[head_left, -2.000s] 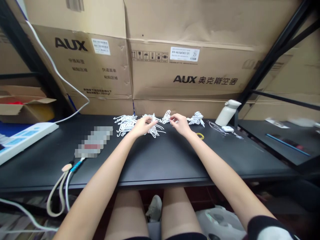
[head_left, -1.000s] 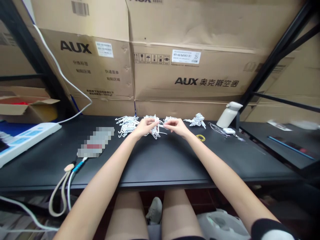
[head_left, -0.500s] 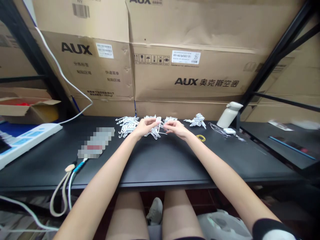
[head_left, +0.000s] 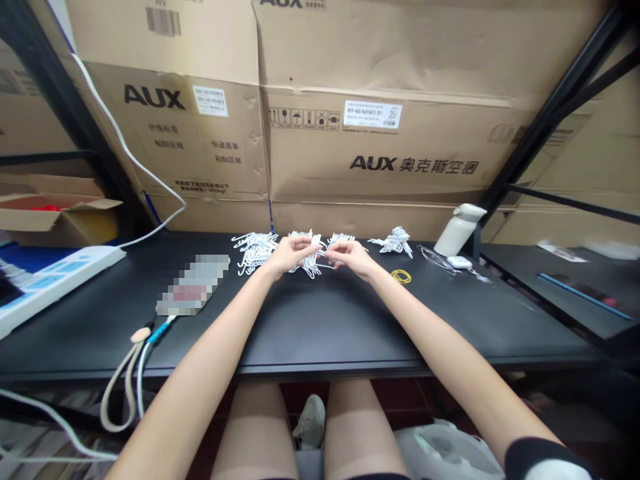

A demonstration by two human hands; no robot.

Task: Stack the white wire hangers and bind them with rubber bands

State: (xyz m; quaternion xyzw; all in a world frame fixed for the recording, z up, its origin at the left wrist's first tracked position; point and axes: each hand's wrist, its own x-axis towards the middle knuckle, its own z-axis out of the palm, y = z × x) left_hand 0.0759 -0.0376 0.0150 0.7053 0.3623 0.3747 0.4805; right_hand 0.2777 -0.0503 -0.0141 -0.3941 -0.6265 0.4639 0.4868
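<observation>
Both hands meet over the piles of white wire hooks at the back of the black table. My left hand is closed, thumb and fingers pinched round a few of the hooks. Just to its right, my right hand is also closed, its fingertips almost touching the left ones; what it pinches is too small to make out. One pile of hooks lies left of my left hand. Another pile shows partly behind my right hand. A gathered bundle of hooks lies farther right.
Yellow rubber bands lie right of my right hand. Farther right stand a white bottle and a small white case. A blurred-out phone-like object and a power strip lie left. Cardboard walls the back.
My right fingertips have shifted slightly left, closer to the left ones. The piles and the other things stay in place.
</observation>
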